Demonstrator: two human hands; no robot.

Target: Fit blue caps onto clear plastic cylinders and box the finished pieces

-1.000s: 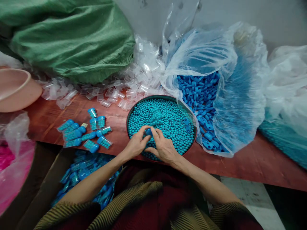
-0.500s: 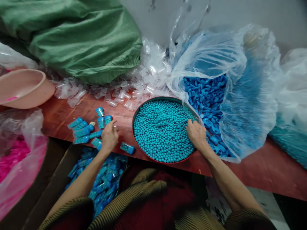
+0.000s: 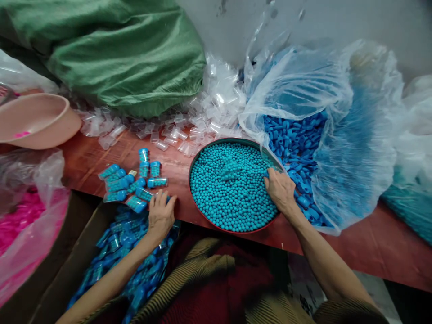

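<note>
My left hand (image 3: 162,217) rests at the table's front edge, its fingers curled round a small vial whose blue cap shows between them. Beside it, several clear vials of blue beads with blue caps (image 3: 118,184) lie in a loose group, a few upright. A round tray (image 3: 191,191) full of turquoise beads sits at the middle. At its right rim is my right hand (image 3: 281,191), fingers curled over the beads; what they hold is hidden. Behind that hand, an open plastic bag (image 3: 361,130) spills blue caps (image 3: 293,139).
Empty clear vials (image 3: 216,108) are heaped along the back beside a green cloth sack (image 3: 124,58). A pink basin (image 3: 40,121) stands at the left. Below the table edge are a box of filled vials (image 3: 131,256) and a bag of pink pieces (image 3: 25,220).
My left hand has come down and slightly right, onto the spot near the lone vial, and another vial now lies above it. My right hand stays by the tray rim. The view has shifted slightly.
</note>
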